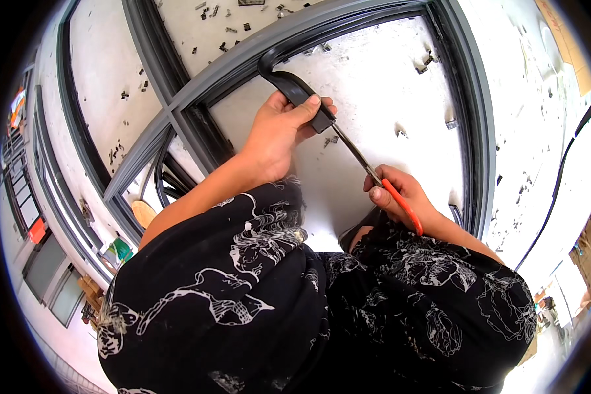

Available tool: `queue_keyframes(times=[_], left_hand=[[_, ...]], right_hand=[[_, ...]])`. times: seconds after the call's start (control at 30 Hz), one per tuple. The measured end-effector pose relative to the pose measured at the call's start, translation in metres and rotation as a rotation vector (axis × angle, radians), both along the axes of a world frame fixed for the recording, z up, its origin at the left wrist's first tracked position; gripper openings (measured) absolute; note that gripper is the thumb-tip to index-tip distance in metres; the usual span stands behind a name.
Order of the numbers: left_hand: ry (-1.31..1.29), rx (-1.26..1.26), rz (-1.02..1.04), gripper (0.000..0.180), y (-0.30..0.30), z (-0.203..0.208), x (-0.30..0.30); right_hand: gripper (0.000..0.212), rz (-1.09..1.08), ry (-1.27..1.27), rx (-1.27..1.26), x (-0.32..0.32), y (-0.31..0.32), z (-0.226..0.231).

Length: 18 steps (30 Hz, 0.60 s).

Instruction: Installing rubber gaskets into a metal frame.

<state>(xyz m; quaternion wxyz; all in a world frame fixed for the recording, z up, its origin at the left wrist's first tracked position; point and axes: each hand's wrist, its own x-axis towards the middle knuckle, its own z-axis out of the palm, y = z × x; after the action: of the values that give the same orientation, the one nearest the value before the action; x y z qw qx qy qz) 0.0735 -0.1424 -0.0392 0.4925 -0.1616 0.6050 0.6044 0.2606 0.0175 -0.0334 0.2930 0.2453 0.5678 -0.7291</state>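
My left hand (279, 131) is closed round a curved black strip (289, 84), thumb on top and fingers beneath. The strip's far end bends over close to the grey frame, and its blunt near end points down to the right. In my right hand (404, 197) is a red-handled tool (356, 154) with a long, narrow metal front. The tool's tip meets the blunt end of the strip; whether it goes inside I cannot tell. Its kind, pliers or scissors, is not clear.
A large dark grey frame (474, 98) with crossing bars (171, 85) lies across the pale floor. Small dark bits (427, 62) are scattered about. A black cable (558, 177) runs along the right, near a cardboard sheet (565, 39). My patterned black clothing fills the foreground.
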Motion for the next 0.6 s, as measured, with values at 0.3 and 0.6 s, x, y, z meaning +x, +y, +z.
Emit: queue_keyframes(times=[0.3,0.6], left_hand=[[-0.008,0.045,0.029,0.019,-0.002,-0.001,0.002],[-0.035,0.029,0.028,0.018,0.002,-0.002,0.000]], right_hand=[[0.036,-0.010,-0.064,0.019,-0.004,-0.002,0.002],[0.032,-0.087,0.044,0.195,0.004,-0.016,-0.012]])
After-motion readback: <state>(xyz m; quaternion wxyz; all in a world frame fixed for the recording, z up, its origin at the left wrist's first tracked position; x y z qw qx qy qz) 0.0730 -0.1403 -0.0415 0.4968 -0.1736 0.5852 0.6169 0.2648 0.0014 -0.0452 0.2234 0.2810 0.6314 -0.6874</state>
